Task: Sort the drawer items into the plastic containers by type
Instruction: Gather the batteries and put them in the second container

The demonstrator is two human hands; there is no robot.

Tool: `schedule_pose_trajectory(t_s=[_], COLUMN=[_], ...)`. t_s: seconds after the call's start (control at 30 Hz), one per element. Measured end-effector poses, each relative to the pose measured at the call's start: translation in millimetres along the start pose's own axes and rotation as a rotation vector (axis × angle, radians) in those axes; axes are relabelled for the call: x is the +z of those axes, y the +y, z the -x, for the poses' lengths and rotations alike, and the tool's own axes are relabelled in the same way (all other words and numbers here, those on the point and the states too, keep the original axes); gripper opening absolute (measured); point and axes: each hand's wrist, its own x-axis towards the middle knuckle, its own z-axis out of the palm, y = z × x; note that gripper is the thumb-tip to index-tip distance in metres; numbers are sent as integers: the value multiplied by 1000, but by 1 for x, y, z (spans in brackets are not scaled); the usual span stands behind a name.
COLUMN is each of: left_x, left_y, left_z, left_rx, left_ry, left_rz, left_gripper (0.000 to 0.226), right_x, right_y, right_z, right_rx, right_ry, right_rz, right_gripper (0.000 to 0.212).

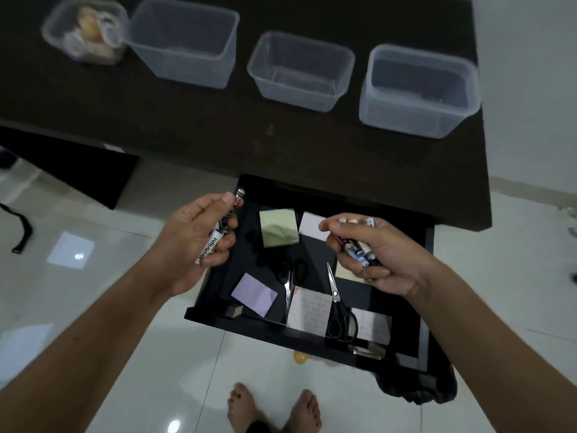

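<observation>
My left hand (pixel 199 242) is closed around a few batteries (pixel 209 245), one white and marked Heybright, just left of the open black drawer (pixel 281 334). Over the drawer's right side, my right hand (pixel 371 248) grips a bunch of batteries (pixel 359 250). Inside the drawer lie sticky-note pads in green (pixel 278 227), purple (pixel 253 294), white (pixel 312 226) and a patterned one (pixel 309 310), plus two pairs of scissors (pixel 288 285) (pixel 338 307). On the dark table stand several clear containers: one (pixel 86 29) holds tape rolls, the others (pixel 184 42) (pixel 301 70) (pixel 418 89) hold nothing.
The dark table top (pixel 218 132) runs above the drawer. White floor tiles surround it, with my bare feet (pixel 274 407) below. A small yellow object (pixel 300 357) lies on the floor under the drawer front. A black strap (pixel 18 232) lies at far left.
</observation>
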Motion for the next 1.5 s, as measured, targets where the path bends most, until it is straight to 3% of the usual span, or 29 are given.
schedule_pose_trajectory(t_s=[0.4, 0.8, 1.13, 1.5], left_x=[4, -53, -70, -75], left_y=[61, 163, 261, 264], left_z=[-12, -77, -164, -230], left_rx=[37, 95, 205, 210], left_ry=[50, 53, 109, 177], left_rz=[2, -32, -238, -413], left_gripper=[11, 8, 11, 15], right_x=[79, 145, 187, 185], right_y=[-77, -162, -254, -260], right_z=[-29, -116, -216, -284], right_rx=[-66, -85, -138, -208], right_ry=[-95, -109, 66, 189], right_rz=[148, 112, 170, 291], right_gripper=[18, 22, 12, 22])
